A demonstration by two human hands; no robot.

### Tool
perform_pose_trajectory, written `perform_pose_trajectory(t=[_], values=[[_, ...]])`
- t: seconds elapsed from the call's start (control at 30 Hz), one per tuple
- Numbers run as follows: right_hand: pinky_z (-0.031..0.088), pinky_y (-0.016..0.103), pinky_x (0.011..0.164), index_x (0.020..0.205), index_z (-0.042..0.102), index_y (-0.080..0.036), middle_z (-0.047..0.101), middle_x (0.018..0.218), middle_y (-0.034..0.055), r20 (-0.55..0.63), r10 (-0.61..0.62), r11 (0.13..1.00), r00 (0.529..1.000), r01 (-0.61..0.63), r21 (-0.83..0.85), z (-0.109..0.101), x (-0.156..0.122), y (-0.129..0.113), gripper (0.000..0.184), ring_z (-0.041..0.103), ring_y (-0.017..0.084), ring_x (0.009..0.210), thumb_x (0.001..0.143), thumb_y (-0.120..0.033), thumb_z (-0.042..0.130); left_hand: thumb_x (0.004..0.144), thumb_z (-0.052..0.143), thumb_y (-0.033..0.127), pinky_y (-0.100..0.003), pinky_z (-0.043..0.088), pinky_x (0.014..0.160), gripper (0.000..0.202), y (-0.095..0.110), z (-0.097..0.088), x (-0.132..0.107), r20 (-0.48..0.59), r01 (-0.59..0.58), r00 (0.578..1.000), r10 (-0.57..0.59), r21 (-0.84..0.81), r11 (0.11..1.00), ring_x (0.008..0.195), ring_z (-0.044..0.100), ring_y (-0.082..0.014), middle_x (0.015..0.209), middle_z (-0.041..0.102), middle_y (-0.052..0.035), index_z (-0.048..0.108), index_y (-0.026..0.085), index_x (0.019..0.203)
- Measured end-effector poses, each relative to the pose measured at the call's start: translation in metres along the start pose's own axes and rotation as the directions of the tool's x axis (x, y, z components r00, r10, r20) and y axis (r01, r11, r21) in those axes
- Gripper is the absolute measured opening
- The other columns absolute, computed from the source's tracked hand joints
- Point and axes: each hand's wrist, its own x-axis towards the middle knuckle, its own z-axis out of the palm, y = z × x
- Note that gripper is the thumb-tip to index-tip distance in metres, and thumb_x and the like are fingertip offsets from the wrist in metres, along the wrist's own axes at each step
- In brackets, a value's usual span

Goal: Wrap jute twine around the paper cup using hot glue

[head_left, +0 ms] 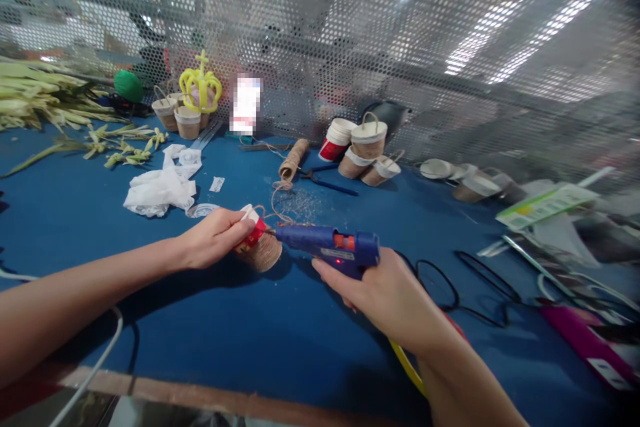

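Note:
My left hand (220, 238) grips a small paper cup (257, 233), red and white at one end and wound with brown twine at the other. The cup is tilted on its side above the blue table. In my right hand (385, 290) is a blue hot glue gun (327, 243) with a small red light lit. Its nozzle points left and meets or nearly meets the cup where the twine borders the red paper. A loose strand of twine runs from the cup to a twine roll (294, 160) behind it. My left fingertips behind the cup are hidden.
Twine-wrapped cups (369, 140) stand at the back, beside dark-handled pliers (327, 180). White crumpled fabric (160, 190) and green husk pieces (125, 147) lie left. Black cable (480, 280) and a magenta box (585, 340) are at right. A perforated metal screen (310, 27) rises behind.

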Motion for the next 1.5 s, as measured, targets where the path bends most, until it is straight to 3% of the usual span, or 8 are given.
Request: perform_pose_trajectory(t=[0.27,0.57,0.87,1.07,1.27,1.5], values=[[0.039,0.021,0.046,0.056,0.051,-0.017,0.052,0.050,-0.0026,-0.077,-0.119,0.990,0.990,0.112,-0.090,0.007,-0.007,-0.003,0.020,0.045,0.010,0.046,0.072,-0.029,0.055,0.084,0.029,0.036,-0.021,0.033,0.051,0.042,-0.001,0.002,0.002,-0.036,0.031,0.999,-0.032,-0.022,0.999,0.056,0.042,-0.0111,0.061,0.051,0.0002,0.060,0.008,0.080],[0.039,0.022,0.048,0.065,0.053,-0.018,0.053,0.056,-0.0021,-0.003,-0.196,0.974,0.981,0.194,-0.118,0.011,-0.009,0.004,0.013,0.046,0.011,0.050,0.076,-0.024,0.050,0.084,0.029,0.032,-0.025,0.045,0.068,0.042,0.000,0.003,0.003,0.026,0.019,1.000,-0.013,-0.222,0.975,0.077,0.059,-0.0176,0.085,0.067,-0.0059,0.063,0.010,0.094],[0.040,0.022,0.050,0.064,0.052,-0.019,0.054,0.058,-0.0020,0.002,-0.202,0.971,0.979,0.201,-0.133,0.013,-0.010,0.002,0.013,0.048,0.011,0.052,0.075,-0.024,0.050,0.086,0.027,0.032,-0.026,0.045,0.071,0.042,-0.002,0.004,0.004,0.048,0.001,0.999,0.012,-0.255,0.967,0.079,0.059,-0.0181,0.087,0.067,-0.0058,0.064,0.011,0.092],[0.041,0.023,0.047,0.062,0.056,-0.017,0.055,0.054,-0.0017,-0.095,-0.139,0.988,0.986,0.131,-0.084,0.008,-0.005,0.004,0.017,0.048,0.012,0.049,0.073,-0.030,0.053,0.084,0.029,0.041,-0.024,0.041,0.059,0.046,-0.003,0.003,0.002,-0.018,0.001,1.000,-0.002,-0.071,0.998,0.065,0.051,-0.0149,0.073,0.061,-0.0036,0.062,0.009,0.084],[0.034,0.021,0.035,0.049,0.043,-0.019,0.042,0.038,-0.0057,-0.093,-0.070,0.997,0.993,0.066,-0.046,0.003,0.003,0.005,0.027,0.036,0.008,0.035,0.072,-0.031,0.053,0.086,0.025,0.043,-0.021,0.037,0.054,0.048,-0.003,0.003,0.000,-0.007,-0.042,0.999,0.042,0.027,0.999,0.057,0.043,-0.0111,0.061,0.051,-0.0007,0.057,0.009,0.073],[0.035,0.021,0.036,0.042,0.037,-0.020,0.043,0.034,-0.0046,-0.057,-0.008,0.999,0.998,0.007,-0.033,0.002,0.004,0.003,0.036,0.040,0.009,0.032,0.072,-0.032,0.053,0.086,0.024,0.041,-0.022,0.036,0.055,0.047,0.000,0.002,-0.001,0.012,-0.065,0.998,0.064,0.045,0.997,0.057,0.042,-0.0112,0.060,0.048,-0.0004,0.057,0.009,0.074]])
